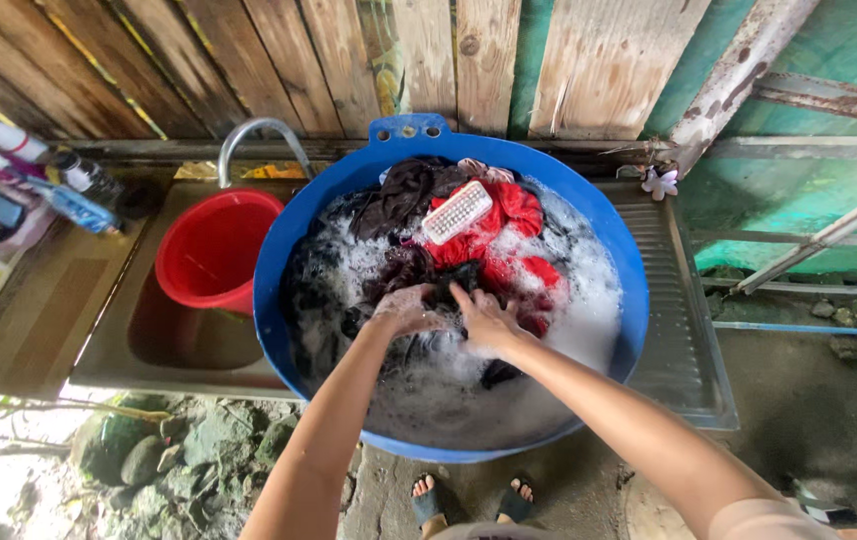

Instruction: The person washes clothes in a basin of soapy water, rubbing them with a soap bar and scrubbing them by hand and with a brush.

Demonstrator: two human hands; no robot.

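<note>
A big blue basin stands on a steel sink and holds soapy water, foam and wet clothes. My left hand, covered in suds, grips a dark garment near the basin's middle. My right hand clutches the same dark garment right beside it. A red garment lies at the far side of the basin. On it rests a white scrubbing brush. More dark clothes are heaped at the back left of the basin.
A red bucket sits in the sink bowl under a curved tap. Bottles lie on the counter at left. A wooden plank wall rises behind. The sink's ribbed drainboard is at right. My sandalled feet stand on stony ground.
</note>
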